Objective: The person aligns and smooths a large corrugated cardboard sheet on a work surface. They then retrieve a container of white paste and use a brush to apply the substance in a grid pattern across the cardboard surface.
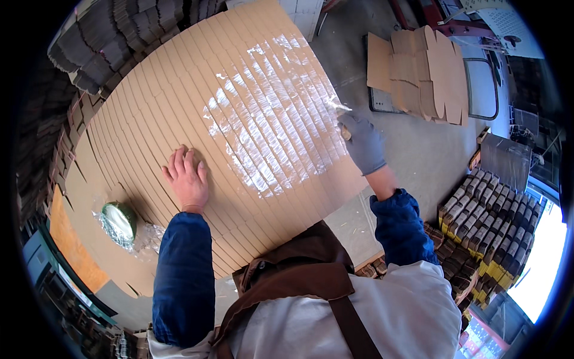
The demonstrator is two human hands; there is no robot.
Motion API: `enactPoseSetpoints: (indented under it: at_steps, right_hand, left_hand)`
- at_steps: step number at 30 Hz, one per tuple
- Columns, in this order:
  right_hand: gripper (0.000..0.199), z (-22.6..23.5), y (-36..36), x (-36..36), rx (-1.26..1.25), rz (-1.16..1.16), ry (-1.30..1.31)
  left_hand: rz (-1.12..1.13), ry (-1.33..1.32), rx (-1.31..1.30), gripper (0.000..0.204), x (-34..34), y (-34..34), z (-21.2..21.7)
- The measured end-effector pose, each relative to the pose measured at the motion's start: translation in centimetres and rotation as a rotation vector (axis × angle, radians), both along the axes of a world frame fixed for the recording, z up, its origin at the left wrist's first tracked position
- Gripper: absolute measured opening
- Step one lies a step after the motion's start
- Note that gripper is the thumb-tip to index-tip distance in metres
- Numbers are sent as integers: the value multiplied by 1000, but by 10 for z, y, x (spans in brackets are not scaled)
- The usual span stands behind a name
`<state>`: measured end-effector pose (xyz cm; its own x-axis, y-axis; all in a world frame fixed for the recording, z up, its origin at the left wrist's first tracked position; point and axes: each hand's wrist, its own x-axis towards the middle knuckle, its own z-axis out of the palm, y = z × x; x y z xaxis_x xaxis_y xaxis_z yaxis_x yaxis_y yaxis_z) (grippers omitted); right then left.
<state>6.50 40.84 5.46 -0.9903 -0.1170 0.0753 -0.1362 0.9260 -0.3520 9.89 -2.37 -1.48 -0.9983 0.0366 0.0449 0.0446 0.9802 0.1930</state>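
Observation:
In front of me, a wide fanned row of overlapping brown cardboard pieces [143,113] stretches from left to right. A patch of wet white glue [281,128] coats their right part in streaks. My bare left hand [189,180] lies on the uncoated cardboard left of the patch, its fingers spread a little. In a grey glove, my right hand [363,145] closes round a brush [338,106] at the right edge of the row. The brush's white-coated tip touches the glued edge; most of its handle is hidden in the glove.
A round green container [119,221] of white glue sits on crumpled clear plastic at the left. Stacked cardboard pieces [427,75] stand on a cart at the far right. Bundled stacks [487,218] rise at the right; dark stacked cardboard [113,36] lines the far left.

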Motion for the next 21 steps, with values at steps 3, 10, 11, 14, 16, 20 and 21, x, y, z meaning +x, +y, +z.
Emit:
enactPoseSetpoints:
  at_steps: [3,10,11,14,16,20,21]
  right_hand:
    - [29,-12,7,-6,74,20,-14]
    - [30,3,21,-22,72,-37,128]
    - [30,3,19,-15,69,-7,111]
    - [30,-12,16,-1,98,50,42]
    - [32,-31,20,-3,158,49,-34]
    - [33,-34,34,-36,118,55,210]
    - [33,-29,38,-42,107,57,266]
  left_hand:
    - [-6,4,0,43,-1,1,-2]
    - [-4,-12,-19,44,0,-1,0]
    - [-7,-8,-20,43,0,-2,-1]
    - [-19,5,-21,43,0,-1,-3]
    - [-24,6,-23,43,0,1,-3]
    - [-28,8,-32,42,1,1,-4]
    - [-25,9,-35,42,1,0,-4]
